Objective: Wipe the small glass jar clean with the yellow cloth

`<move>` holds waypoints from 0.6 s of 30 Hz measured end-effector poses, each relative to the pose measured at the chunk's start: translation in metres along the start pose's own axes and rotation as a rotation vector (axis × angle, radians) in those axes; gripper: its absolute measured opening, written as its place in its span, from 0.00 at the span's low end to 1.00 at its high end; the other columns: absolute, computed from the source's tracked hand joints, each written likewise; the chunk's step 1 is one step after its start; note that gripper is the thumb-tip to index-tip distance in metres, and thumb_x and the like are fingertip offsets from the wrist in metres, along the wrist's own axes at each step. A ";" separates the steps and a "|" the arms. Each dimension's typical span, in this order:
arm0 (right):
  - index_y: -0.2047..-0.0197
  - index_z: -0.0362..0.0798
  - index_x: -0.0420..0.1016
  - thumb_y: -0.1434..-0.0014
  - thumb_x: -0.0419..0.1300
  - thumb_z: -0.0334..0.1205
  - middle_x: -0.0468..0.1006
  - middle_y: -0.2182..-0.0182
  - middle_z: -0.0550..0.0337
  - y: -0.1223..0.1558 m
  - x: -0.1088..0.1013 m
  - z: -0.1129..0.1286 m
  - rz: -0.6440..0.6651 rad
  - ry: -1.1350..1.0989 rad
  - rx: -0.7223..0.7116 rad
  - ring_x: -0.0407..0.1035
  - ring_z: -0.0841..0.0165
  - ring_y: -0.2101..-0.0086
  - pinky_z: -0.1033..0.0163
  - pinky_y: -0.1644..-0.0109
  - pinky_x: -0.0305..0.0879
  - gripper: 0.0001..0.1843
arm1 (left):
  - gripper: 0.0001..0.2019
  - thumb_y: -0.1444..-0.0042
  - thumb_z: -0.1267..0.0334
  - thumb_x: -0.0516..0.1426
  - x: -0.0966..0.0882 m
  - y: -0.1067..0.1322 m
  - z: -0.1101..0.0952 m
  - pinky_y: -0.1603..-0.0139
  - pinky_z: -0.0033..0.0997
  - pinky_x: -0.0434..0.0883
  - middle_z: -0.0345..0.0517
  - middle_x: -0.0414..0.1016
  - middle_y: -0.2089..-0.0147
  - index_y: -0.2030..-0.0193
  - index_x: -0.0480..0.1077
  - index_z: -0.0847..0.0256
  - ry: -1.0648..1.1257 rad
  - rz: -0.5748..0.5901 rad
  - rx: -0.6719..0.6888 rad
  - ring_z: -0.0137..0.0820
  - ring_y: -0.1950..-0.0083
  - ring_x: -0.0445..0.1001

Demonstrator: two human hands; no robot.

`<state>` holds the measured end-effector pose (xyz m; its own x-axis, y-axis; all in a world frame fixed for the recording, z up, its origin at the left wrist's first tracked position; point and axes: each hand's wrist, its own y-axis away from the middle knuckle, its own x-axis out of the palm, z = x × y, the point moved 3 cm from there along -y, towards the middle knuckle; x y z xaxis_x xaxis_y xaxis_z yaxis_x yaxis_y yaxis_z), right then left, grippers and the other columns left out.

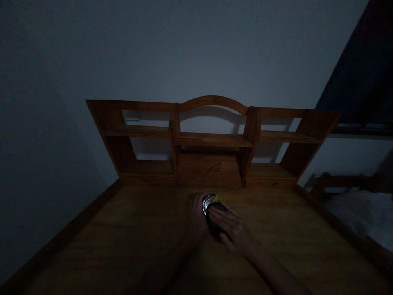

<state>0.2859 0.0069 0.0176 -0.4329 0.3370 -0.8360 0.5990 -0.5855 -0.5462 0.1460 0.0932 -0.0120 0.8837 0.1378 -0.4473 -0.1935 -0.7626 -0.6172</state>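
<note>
Both my hands meet on a small object [212, 201] near the back middle of a wooden desk [123, 237]. The object shows a shiny silver part, a yellow part and a dark body; I cannot make out what it is in the dim light. My left hand [196, 215] closes round its left side. My right hand [231, 230] lies over its top and right side with fingers curled on it.
A wooden hutch [211, 141] with open shelves and an arched top stands at the desk's back against a pale wall. To the right are a dark window or curtain [362, 73], a wooden frame [337, 180] and pale bedding [365, 217].
</note>
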 end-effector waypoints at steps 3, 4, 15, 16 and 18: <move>0.36 0.43 0.62 0.45 0.53 0.29 0.70 0.42 0.50 0.005 -0.005 -0.005 -0.090 0.009 0.007 0.63 0.59 0.41 0.41 0.31 0.49 0.32 | 0.21 0.48 0.67 0.59 0.000 -0.001 0.000 0.48 0.40 0.67 0.49 0.71 0.50 0.46 0.64 0.59 0.013 -0.020 0.003 0.38 0.50 0.70; 0.37 0.43 0.63 0.45 0.53 0.29 0.71 0.43 0.50 0.007 -0.006 -0.007 -0.119 0.014 0.014 0.64 0.59 0.42 0.41 0.32 0.49 0.30 | 0.24 0.51 0.65 0.61 0.000 -0.001 0.000 0.48 0.41 0.67 0.49 0.71 0.50 0.46 0.63 0.60 0.022 -0.020 0.007 0.39 0.50 0.69; 0.32 0.40 0.53 0.41 0.50 0.31 0.60 0.35 0.48 0.004 -0.001 -0.008 -0.028 0.052 0.033 0.51 0.55 0.35 0.37 0.32 0.47 0.34 | 0.30 0.55 0.61 0.64 -0.002 0.002 -0.002 0.44 0.43 0.65 0.52 0.71 0.48 0.44 0.62 0.61 -0.050 0.062 0.095 0.41 0.47 0.69; 0.31 0.40 0.53 0.42 0.50 0.31 0.59 0.35 0.48 0.004 0.000 -0.007 -0.014 0.045 0.029 0.51 0.56 0.35 0.38 0.32 0.47 0.34 | 0.28 0.53 0.61 0.63 -0.001 0.002 -0.002 0.44 0.44 0.64 0.52 0.71 0.48 0.45 0.63 0.61 -0.071 0.055 0.105 0.41 0.47 0.69; 0.32 0.40 0.53 0.43 0.50 0.31 0.60 0.35 0.49 0.004 0.002 -0.007 0.006 0.030 0.015 0.52 0.57 0.35 0.39 0.32 0.48 0.35 | 0.23 0.49 0.62 0.60 0.000 0.003 0.001 0.44 0.44 0.65 0.52 0.72 0.49 0.46 0.64 0.61 -0.109 0.042 0.096 0.41 0.47 0.69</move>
<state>0.2926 0.0100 0.0134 -0.4089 0.3554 -0.8405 0.5912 -0.5984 -0.5407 0.1453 0.0921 -0.0146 0.8236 0.1788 -0.5382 -0.2739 -0.7056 -0.6535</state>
